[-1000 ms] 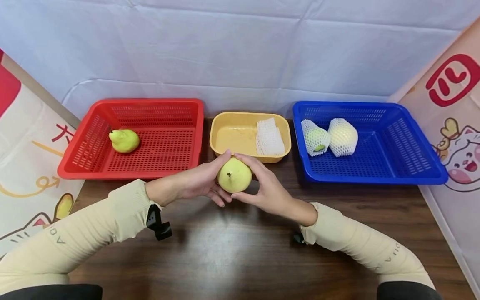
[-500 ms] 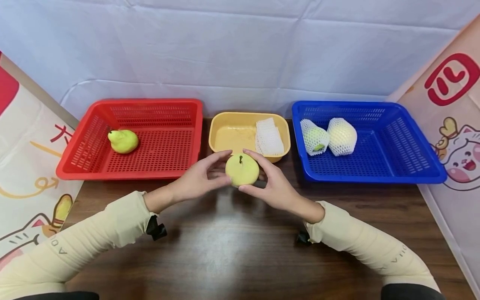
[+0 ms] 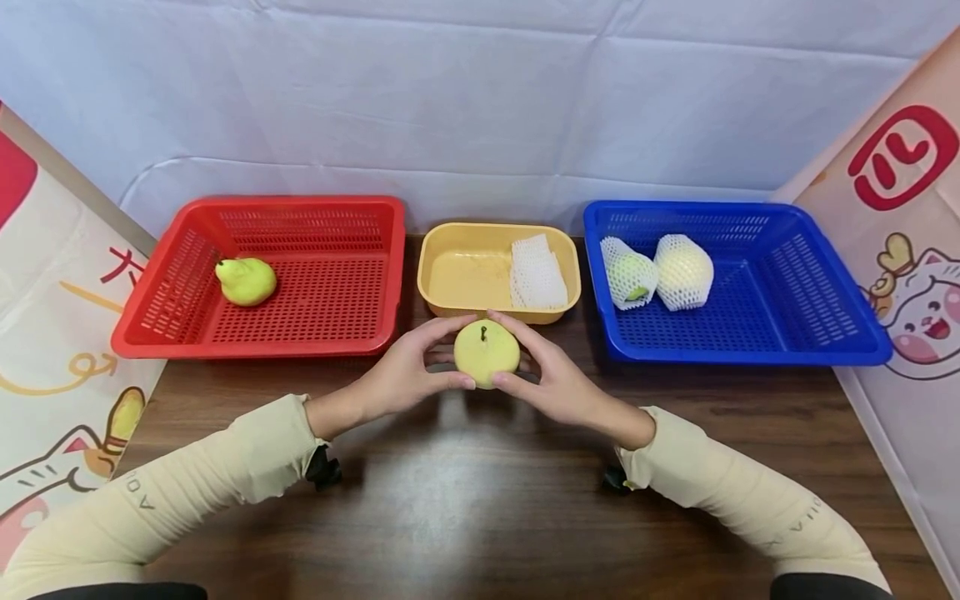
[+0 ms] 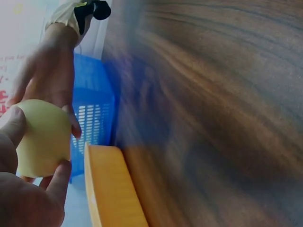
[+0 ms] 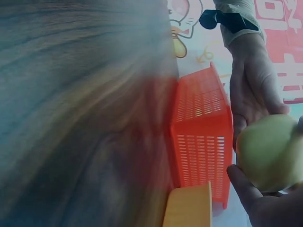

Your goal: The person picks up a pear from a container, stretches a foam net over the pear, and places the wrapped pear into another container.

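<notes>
Just above the table, in front of the yellow tub, both my hands hold a bare yellow pear (image 3: 487, 357) with its stem up. My left hand (image 3: 401, 375) holds its left side, thumb at the front and fingers behind. The right hand (image 3: 566, 383) grips the opposite side with thumb and fingers. In the left wrist view, fingertips press the smooth pear (image 4: 45, 137) from both sides. A yellow-green pear (image 3: 247, 282) lies in the red basket (image 3: 258, 346). Two fruits in white foam nets, one greenish (image 3: 630, 275) and one pale (image 3: 684, 272), sit in the blue basket (image 3: 750, 354).
The yellow tub (image 3: 450, 292) stands between the two baskets, with white foam nets (image 3: 537, 273) at its right end. A white cloth (image 3: 480, 100) hangs behind. Printed panels flank the dark wooden table (image 3: 465, 508).
The pear has turned in my hands, its stem swinging from facing me to upward, and has shifted slightly right. My left hand has changed its hold, its thumb now at the front.
</notes>
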A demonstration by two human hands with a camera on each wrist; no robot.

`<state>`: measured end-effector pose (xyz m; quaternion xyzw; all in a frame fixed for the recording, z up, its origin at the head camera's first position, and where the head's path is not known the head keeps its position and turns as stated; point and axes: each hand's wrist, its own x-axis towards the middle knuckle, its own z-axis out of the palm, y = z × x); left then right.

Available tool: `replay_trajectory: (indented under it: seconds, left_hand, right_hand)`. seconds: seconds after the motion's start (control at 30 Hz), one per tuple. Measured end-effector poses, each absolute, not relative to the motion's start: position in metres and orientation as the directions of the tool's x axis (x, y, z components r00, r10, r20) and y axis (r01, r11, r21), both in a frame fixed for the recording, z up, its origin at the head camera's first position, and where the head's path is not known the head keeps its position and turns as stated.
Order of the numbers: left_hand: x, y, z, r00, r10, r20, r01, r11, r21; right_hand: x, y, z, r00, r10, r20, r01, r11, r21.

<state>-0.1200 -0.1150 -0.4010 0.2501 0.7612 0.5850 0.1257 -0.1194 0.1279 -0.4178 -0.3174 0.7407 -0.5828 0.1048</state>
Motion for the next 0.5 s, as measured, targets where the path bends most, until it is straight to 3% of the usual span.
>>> replay_trajectory:
  seconds: [0.5]
  left_hand:
    - [-0.115,-0.095,-0.440,-0.855,0.511,0.092,0.239,0.229,0.944]
  right_hand:
    - [-0.111,0.143,-0.438,-0.799,-0.590,0.115,-0.374,0.338,-0.864]
